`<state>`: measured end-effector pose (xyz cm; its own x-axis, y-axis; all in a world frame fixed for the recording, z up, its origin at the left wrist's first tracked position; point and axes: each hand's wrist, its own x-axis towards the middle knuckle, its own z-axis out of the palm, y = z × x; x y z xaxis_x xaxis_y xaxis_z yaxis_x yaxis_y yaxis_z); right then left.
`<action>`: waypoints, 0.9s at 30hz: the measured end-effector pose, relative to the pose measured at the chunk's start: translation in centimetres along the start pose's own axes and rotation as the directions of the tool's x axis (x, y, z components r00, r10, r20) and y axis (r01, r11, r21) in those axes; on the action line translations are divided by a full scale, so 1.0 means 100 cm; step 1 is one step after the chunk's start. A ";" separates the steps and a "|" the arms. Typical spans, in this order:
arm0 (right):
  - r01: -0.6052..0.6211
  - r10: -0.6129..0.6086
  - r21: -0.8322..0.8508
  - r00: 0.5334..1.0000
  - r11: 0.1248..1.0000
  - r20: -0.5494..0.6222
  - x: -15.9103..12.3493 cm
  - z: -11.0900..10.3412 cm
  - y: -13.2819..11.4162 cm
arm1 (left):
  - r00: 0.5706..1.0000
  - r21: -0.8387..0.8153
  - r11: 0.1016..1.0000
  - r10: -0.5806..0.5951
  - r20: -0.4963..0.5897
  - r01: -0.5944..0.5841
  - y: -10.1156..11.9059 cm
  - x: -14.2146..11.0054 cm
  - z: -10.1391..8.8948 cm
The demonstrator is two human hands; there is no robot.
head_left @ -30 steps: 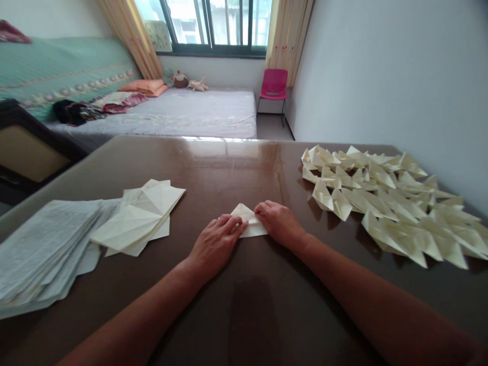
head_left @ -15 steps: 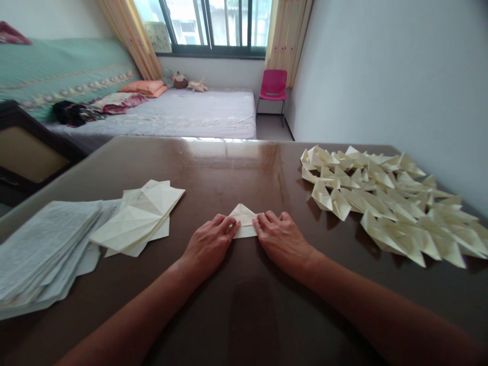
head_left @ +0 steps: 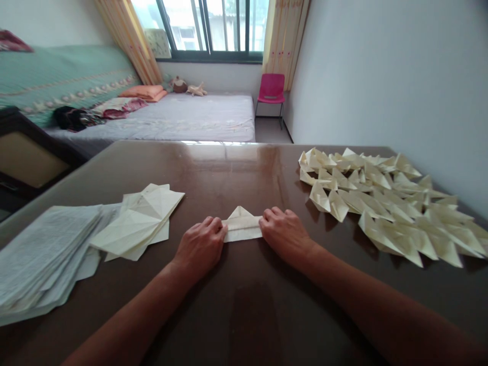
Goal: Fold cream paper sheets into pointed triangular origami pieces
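Note:
A small sheet of cream folded paper (head_left: 243, 229) lies on the brown table in front of me, with a peak at its far side and a straight band across it. My left hand (head_left: 204, 241) pinches its left end between thumb and curled fingers. At the right end, my right hand (head_left: 284, 233) grips the paper the same way. Both ends of the paper are hidden under the fingers. To the left lies a fanned stack of creased cream sheets (head_left: 141, 218). Many folded paper boats (head_left: 381, 198) stand close together on the right.
A thick pile of printed paper (head_left: 46, 249) sits at the table's left edge. The glossy brown table (head_left: 213, 173) reaches toward a bed (head_left: 202, 114). A pink chair (head_left: 271, 89) stands beyond, near the white wall (head_left: 381, 76). A dark wooden chair (head_left: 30, 147) is at left.
My hands have moved apart to the two ends of the folded paper, uncovering its middle band. My left fingers have curled in. The view has tilted up slightly.

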<state>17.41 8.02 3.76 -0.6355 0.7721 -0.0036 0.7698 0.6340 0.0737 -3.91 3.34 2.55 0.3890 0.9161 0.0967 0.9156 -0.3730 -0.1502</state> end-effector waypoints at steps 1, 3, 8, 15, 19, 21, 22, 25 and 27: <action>-0.014 0.015 0.019 0.999 1.000 -0.031 0.003 0.003 0.002 | 1.000 -0.010 1.000 0.000 -0.010 0.000 0.000 0.000 0.001; -0.037 0.042 0.063 0.996 0.997 -0.077 0.007 0.009 0.005 | 0.999 -0.018 1.000 -0.001 -0.033 0.000 -0.001 0.001 0.002; -0.065 0.092 0.267 0.992 0.961 -0.090 0.011 0.020 0.011 | 0.996 -0.022 1.000 -0.006 -0.089 0.004 -0.001 0.002 0.006; -0.077 0.094 0.215 0.993 0.974 -0.070 0.011 0.015 0.009 | 0.991 -0.046 0.998 0.044 -0.127 -0.050 -0.001 0.002 0.011; -0.077 0.095 0.216 0.993 0.973 -0.073 0.010 0.014 0.010 | 0.984 -0.167 0.986 -0.002 -0.178 -0.028 -0.005 0.006 0.019; -0.078 0.101 0.299 0.993 0.951 -0.064 0.011 0.015 0.014 | 0.985 -0.252 0.968 -0.041 -0.170 -0.003 -0.006 0.008 0.021; -0.080 0.106 0.339 0.992 0.937 -0.060 0.011 0.016 0.016 | 0.986 -0.304 0.953 -0.049 -0.159 -0.002 -0.004 0.007 0.021; -0.075 0.112 0.424 0.992 0.903 -0.064 0.013 0.020 0.024 | 0.995 -0.482 0.876 -0.022 -0.100 -0.029 0.003 0.004 0.018; -0.039 0.080 0.468 0.995 0.883 -0.068 0.014 0.022 0.027 | 0.998 -0.554 0.832 0.004 -0.058 -0.036 0.009 0.002 0.016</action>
<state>18.77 10.91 1.75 -0.5749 0.8153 0.0698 0.7319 0.5504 -0.4017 -3.16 3.40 0.90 0.3981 0.9045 0.1529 0.8040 -0.4243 0.4166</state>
